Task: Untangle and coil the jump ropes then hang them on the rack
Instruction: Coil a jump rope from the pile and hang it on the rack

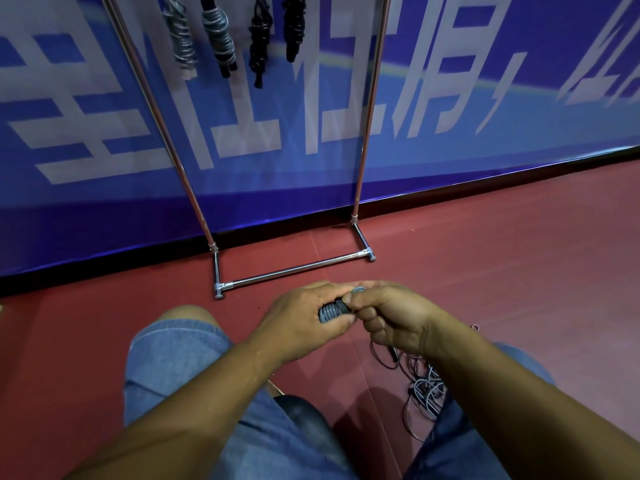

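Gripping the grey coil (330, 310) in your left hand (304, 318) while your right hand (393, 318) pinches its end, pull each wrap snug between your palms.

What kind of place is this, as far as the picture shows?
Probably an indoor sports hall or gym: a red sports floor, a large blue banner with white characters along the wall, and a metal rack with coiled jump ropes hanging on it.
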`<action>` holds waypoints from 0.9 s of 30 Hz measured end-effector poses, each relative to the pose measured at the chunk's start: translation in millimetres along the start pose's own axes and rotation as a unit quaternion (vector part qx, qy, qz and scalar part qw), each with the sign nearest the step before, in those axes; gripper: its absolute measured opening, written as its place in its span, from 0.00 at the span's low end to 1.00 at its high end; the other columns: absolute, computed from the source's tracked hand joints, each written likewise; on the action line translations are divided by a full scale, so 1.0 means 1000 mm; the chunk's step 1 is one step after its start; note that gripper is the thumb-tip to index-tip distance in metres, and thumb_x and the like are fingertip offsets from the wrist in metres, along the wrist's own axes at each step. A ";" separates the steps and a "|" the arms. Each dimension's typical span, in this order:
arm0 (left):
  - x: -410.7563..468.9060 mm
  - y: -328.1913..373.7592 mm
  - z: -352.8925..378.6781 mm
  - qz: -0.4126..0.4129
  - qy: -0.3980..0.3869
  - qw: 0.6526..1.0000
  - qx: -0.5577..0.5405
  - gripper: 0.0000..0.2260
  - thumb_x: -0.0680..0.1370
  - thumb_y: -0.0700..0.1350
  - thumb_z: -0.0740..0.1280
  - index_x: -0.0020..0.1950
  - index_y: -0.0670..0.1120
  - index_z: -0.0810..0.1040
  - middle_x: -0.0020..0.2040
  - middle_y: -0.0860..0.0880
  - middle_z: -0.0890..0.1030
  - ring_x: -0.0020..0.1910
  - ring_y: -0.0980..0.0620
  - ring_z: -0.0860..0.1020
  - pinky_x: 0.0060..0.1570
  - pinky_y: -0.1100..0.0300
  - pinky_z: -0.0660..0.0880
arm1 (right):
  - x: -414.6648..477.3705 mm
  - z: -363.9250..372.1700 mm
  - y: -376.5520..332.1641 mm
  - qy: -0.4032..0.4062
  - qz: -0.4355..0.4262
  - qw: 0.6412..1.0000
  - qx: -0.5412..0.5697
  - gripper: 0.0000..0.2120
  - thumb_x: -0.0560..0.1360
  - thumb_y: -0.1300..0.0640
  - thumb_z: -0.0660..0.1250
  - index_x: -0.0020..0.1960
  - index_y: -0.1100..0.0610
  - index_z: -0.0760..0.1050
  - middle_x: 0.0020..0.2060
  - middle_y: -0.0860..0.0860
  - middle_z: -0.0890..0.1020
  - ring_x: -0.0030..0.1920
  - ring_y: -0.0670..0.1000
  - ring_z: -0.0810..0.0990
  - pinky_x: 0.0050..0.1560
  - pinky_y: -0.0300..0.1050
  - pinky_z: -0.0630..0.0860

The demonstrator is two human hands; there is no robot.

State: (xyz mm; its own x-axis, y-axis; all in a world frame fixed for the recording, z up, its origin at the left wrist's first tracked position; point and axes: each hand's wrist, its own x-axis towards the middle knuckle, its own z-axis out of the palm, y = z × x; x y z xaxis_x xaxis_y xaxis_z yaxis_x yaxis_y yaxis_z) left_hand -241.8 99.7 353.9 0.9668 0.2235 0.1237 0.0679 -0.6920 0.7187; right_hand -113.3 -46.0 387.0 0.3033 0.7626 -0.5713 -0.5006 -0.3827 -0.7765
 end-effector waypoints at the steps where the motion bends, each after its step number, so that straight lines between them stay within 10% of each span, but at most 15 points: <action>1: 0.000 0.001 -0.001 0.005 0.006 1.000 0.018 0.24 0.76 0.60 0.68 0.72 0.69 0.71 0.57 0.64 0.80 0.55 0.61 0.81 0.53 0.53 0.79 | 0.002 0.000 0.001 0.003 -0.003 1.000 0.005 0.09 0.80 0.63 0.64 0.59 0.59 0.79 0.25 0.47 0.69 0.21 0.42 0.64 0.20 0.34 0.61; 9: -0.004 0.002 0.002 -0.032 0.041 0.993 0.109 0.26 0.71 0.62 0.65 0.70 0.71 0.68 0.52 0.64 0.81 0.50 0.61 0.80 0.48 0.53 0.79 | 0.002 -0.004 0.005 -0.002 -0.005 0.997 0.083 0.16 0.82 0.61 0.58 0.67 0.60 0.77 0.37 0.55 0.84 0.24 0.43 0.74 0.21 0.33 0.67; 27: -0.005 0.005 0.001 -0.102 0.050 0.992 0.060 0.14 0.72 0.59 0.67 0.58 0.67 0.78 0.42 0.62 0.81 0.39 0.60 0.79 0.40 0.56 0.78 | 0.004 0.005 0.014 0.089 -0.105 0.990 -0.013 0.06 0.81 0.60 0.66 0.45 0.54 0.75 0.32 0.49 0.73 0.29 0.44 0.67 0.25 0.35 0.62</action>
State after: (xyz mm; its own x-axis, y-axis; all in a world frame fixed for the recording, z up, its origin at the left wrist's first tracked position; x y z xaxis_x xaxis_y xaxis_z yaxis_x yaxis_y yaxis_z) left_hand -245.8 95.0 356.2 0.9012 0.4300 0.0551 0.2945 -0.7004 0.6501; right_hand -122.5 -45.5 375.0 0.5379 0.7232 -0.4332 -0.3905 -0.2416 -0.8883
